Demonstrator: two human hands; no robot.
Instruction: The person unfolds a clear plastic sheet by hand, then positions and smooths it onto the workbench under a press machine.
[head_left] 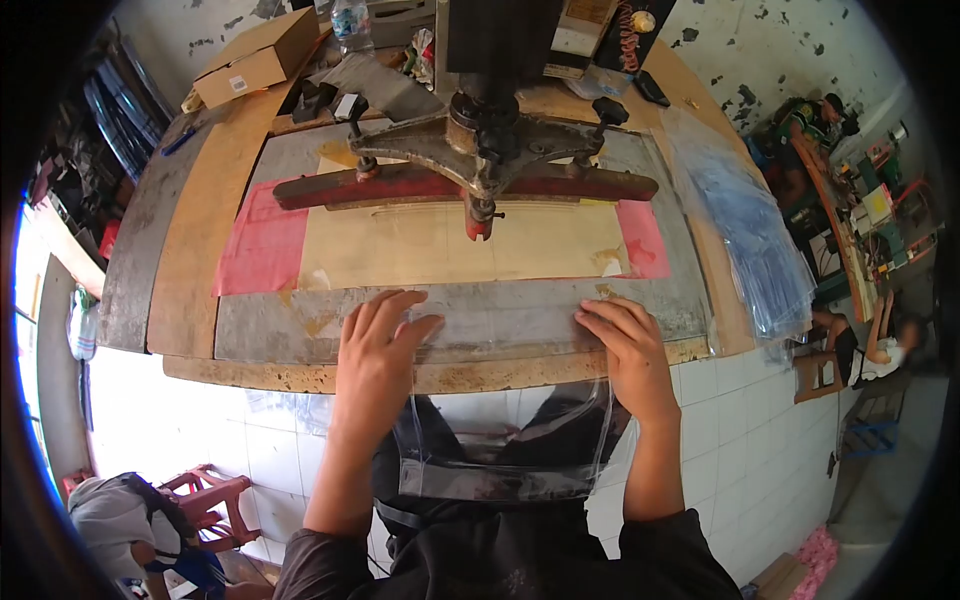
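A clear plastic sheet (500, 480) lies over the front edge of the press bed and hangs down toward my lap. My left hand (378, 345) rests on its left part, fingers stretched and thumb apart. Near the sheet's right side, my right hand (628, 350) lies palm down with its fingers extended. Both hands touch the plastic close to the bed's front. Just beyond them is a yellowish sheet (450, 245) with pink material (260, 240) showing at its ends. Above that hangs the press head with a long red bar (400, 188).
Stacked clear plastic pieces (750, 250) lie at the right. A cardboard box (255, 60) and a blue pen (178, 141) are on the left side of the table. A person sits at lower left (130, 530); others are at the right near a bench (835, 220).
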